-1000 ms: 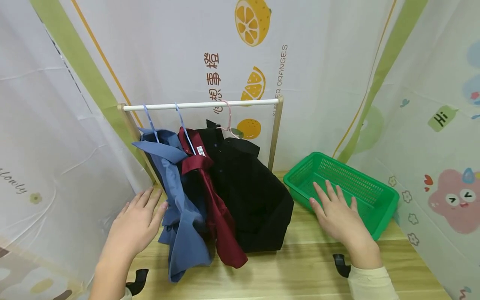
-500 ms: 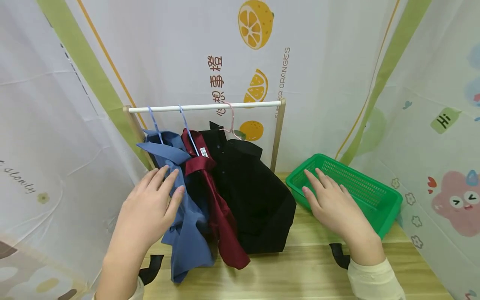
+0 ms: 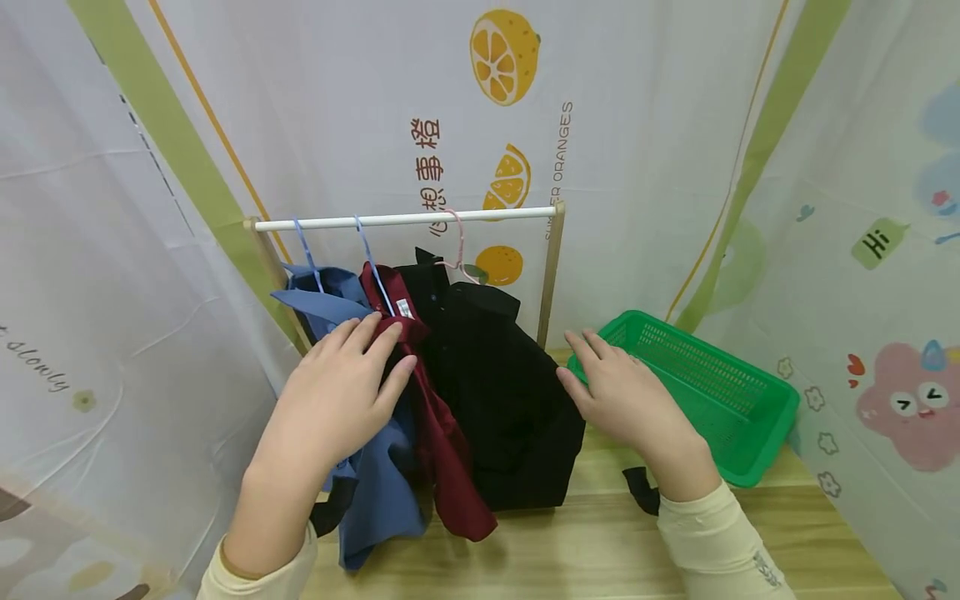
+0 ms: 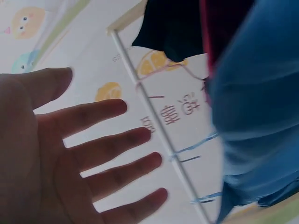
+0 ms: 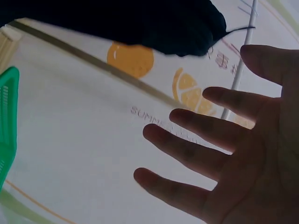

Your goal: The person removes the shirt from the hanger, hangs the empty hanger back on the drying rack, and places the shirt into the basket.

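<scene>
Head view: my left hand (image 3: 337, 400), fingers straight and holding nothing, lies at centre frame over the blue shirt (image 3: 375, 483), fingertips by the red shirt (image 3: 442, 450). My right hand (image 3: 622, 400), also flat and loose, hovers between the black shirt (image 3: 495, 400) and green basket (image 3: 750, 433). All sit on a wooden table (image 3: 600, 550) inside printed curtains (image 3: 315, 100).

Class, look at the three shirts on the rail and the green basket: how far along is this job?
Barely begun. Done: nothing; the blue shirt, red shirt and black shirt all hang from the rail, and the green basket holds nothing. In hand: the left hand and right hand, both open, reach toward the shirts. Left: every shirt.
</scene>
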The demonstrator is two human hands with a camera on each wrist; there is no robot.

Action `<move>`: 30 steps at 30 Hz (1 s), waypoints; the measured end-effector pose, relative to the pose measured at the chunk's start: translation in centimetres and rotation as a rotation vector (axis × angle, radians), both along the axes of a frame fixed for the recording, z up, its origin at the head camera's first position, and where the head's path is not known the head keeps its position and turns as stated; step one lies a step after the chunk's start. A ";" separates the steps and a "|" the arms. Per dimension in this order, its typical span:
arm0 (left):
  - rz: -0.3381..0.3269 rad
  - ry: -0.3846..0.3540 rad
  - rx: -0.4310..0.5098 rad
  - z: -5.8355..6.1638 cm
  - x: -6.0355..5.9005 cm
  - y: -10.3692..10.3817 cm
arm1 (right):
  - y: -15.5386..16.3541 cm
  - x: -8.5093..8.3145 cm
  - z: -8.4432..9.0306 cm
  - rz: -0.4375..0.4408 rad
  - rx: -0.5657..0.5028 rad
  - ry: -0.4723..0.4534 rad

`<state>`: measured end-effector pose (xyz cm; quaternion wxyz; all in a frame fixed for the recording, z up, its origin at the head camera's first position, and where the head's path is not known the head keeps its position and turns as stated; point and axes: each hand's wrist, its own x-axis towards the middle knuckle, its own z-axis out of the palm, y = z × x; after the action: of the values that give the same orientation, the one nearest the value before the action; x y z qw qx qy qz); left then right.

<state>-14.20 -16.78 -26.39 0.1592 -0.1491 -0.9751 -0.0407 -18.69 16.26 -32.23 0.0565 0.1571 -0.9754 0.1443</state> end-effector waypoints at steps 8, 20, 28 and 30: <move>-0.015 -0.057 -0.044 0.4 -1.7 1.4 | -1.9 -1.5 -0.6 -0.032 -0.003 -0.005; -0.049 -0.050 -0.011 -2.7 -2.9 4.2 | -3.7 -3.0 -2.8 -0.005 -0.030 0.141; -0.090 -0.030 0.022 -4.1 -3.9 6.2 | -3.8 -3.5 -3.9 0.027 -0.084 0.293; -0.088 -0.036 0.036 -4.3 -4.3 6.4 | -3.7 -3.5 -3.9 0.030 -0.103 0.332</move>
<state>-18.46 -10.37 -30.74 0.1422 -0.1882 -0.9694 -0.0679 -22.21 12.60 -36.18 0.2225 0.1903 -0.9415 0.1670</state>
